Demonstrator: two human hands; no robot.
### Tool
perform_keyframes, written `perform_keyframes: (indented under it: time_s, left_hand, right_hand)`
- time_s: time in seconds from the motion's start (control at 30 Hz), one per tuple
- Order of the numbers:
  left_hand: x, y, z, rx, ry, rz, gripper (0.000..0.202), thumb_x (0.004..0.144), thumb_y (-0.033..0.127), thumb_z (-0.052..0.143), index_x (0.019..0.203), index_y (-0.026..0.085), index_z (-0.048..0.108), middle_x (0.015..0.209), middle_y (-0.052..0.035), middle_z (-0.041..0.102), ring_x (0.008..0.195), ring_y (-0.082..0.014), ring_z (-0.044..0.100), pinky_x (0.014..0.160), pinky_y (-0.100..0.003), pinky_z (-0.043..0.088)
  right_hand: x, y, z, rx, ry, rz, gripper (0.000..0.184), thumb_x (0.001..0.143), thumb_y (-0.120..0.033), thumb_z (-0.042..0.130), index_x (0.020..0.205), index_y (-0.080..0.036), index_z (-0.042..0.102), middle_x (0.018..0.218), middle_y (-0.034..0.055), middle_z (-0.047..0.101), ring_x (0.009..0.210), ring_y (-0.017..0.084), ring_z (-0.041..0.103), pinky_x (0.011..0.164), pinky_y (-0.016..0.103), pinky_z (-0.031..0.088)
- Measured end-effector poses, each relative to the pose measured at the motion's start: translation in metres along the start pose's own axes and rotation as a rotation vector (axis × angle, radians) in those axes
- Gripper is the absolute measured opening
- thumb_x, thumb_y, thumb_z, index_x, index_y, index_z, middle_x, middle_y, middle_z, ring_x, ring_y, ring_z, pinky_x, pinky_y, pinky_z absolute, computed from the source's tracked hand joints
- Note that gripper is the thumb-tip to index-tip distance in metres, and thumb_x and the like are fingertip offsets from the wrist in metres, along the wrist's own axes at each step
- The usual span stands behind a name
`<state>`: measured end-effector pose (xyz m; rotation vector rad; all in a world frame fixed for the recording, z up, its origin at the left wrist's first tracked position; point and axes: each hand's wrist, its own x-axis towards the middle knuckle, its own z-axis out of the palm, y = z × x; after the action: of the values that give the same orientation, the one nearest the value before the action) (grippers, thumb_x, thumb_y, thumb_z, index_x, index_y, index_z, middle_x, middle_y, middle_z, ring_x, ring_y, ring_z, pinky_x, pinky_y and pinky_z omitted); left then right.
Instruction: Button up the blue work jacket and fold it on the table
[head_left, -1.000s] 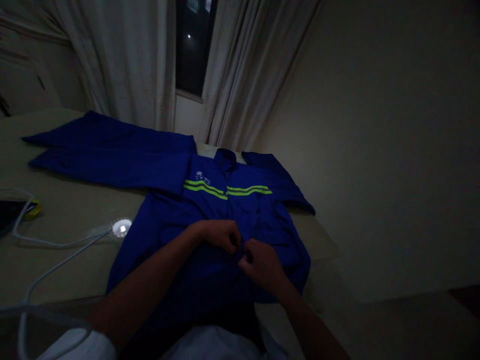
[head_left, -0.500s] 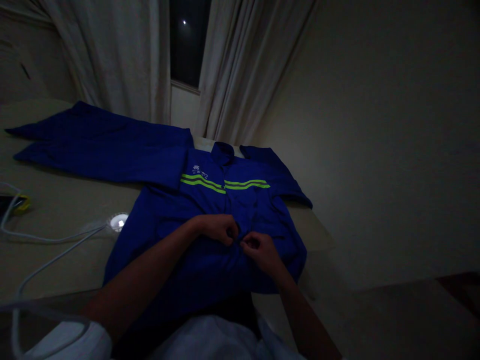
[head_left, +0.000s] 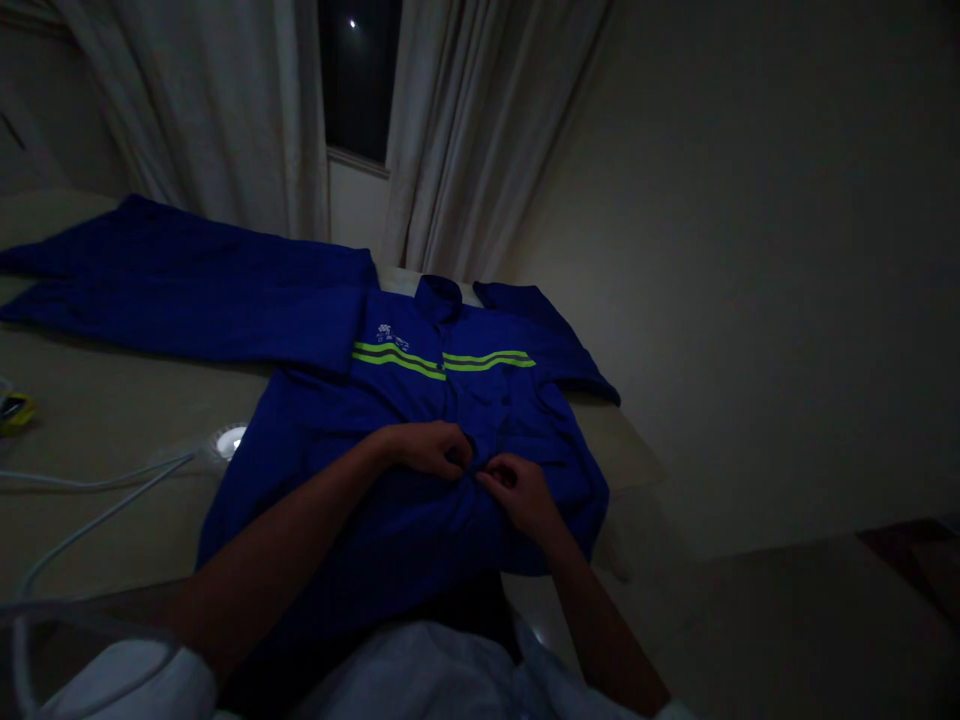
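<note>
A blue work jacket (head_left: 300, 510) with yellow-green stripes lies front up, its collar away from me. My left hand (head_left: 435, 448) pinches the cloth at the front placket, low on the jacket. Close beside it, almost touching, my right hand (head_left: 521, 490) pinches the same front edge. Whether a button or snap sits between the fingertips is too dark to make out. Blue trousers (head_left: 217, 290), or a similar folded blue garment, lie to the left and overlap the jacket's side. One sleeve (head_left: 559, 330) is bent down at the right.
The pale table (head_left: 120, 410) carries a white cable (head_left: 105, 515), a shiny round white object (head_left: 229, 441) against the jacket's left edge, and a yellow-and-black item (head_left: 16, 411) at far left. Curtains (head_left: 225, 120) and a dark window (head_left: 360, 80) stand behind, a wall at right.
My view has shifted slightly, so everything sits a little further left and up. Both hands keep their pinch on the jacket front, with hardly any movement against the cloth.
</note>
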<state>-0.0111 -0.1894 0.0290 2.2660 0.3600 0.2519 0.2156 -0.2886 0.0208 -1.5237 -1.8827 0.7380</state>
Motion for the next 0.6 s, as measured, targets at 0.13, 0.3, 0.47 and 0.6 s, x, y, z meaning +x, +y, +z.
perform_keyframes:
  time_s: [0.13, 0.3, 0.47, 0.6]
  left_hand:
    - [0.0001, 0.0049, 0.0004, 0.092, 0.015, -0.05, 0.011, 0.082, 0.016, 0.067, 0.089, 0.018, 0.075, 0.083, 0.0021, 0.07, 0.077, -0.0139, 0.063, 0.07, -0.021, 0.042]
    - [0.001, 0.0045, 0.0012, -0.012, 0.013, -0.057, 0.014, 0.077, 0.011, 0.067, 0.086, 0.017, 0.075, 0.078, 0.0046, 0.068, 0.075, -0.0121, 0.062, 0.071, -0.02, 0.042]
    - [0.0023, -0.0022, 0.0031, -0.101, -0.004, -0.021, 0.016, 0.074, 0.009, 0.066, 0.085, 0.016, 0.076, 0.077, 0.0048, 0.069, 0.075, -0.0118, 0.061, 0.07, -0.019, 0.043]
    - [0.0027, -0.0026, 0.0039, -0.148, 0.015, -0.015, 0.015, 0.074, 0.008, 0.065, 0.082, 0.015, 0.075, 0.074, 0.0051, 0.068, 0.072, -0.0108, 0.06, 0.069, -0.019, 0.043]
  right_hand:
    - [-0.0003, 0.0042, 0.0, 0.081, -0.032, 0.011, 0.021, 0.084, -0.04, 0.074, 0.083, -0.019, 0.073, 0.069, -0.0008, 0.063, 0.063, 0.014, 0.054, 0.059, 0.025, 0.039]
    - [0.0013, 0.0022, -0.0024, 0.123, -0.073, 0.035, 0.02, 0.081, -0.038, 0.073, 0.081, -0.018, 0.071, 0.065, -0.0025, 0.057, 0.06, 0.012, 0.048, 0.056, 0.024, 0.035]
    - [0.0035, -0.0012, -0.0076, 0.084, -0.058, 0.024, 0.022, 0.08, -0.039, 0.077, 0.08, -0.018, 0.071, 0.065, -0.0027, 0.058, 0.06, 0.012, 0.048, 0.056, 0.024, 0.035]
    - [0.0055, 0.0022, -0.0079, 0.068, -0.051, -0.003, 0.024, 0.08, -0.042, 0.078, 0.078, -0.019, 0.072, 0.065, -0.0019, 0.06, 0.06, 0.012, 0.049, 0.057, 0.025, 0.035]
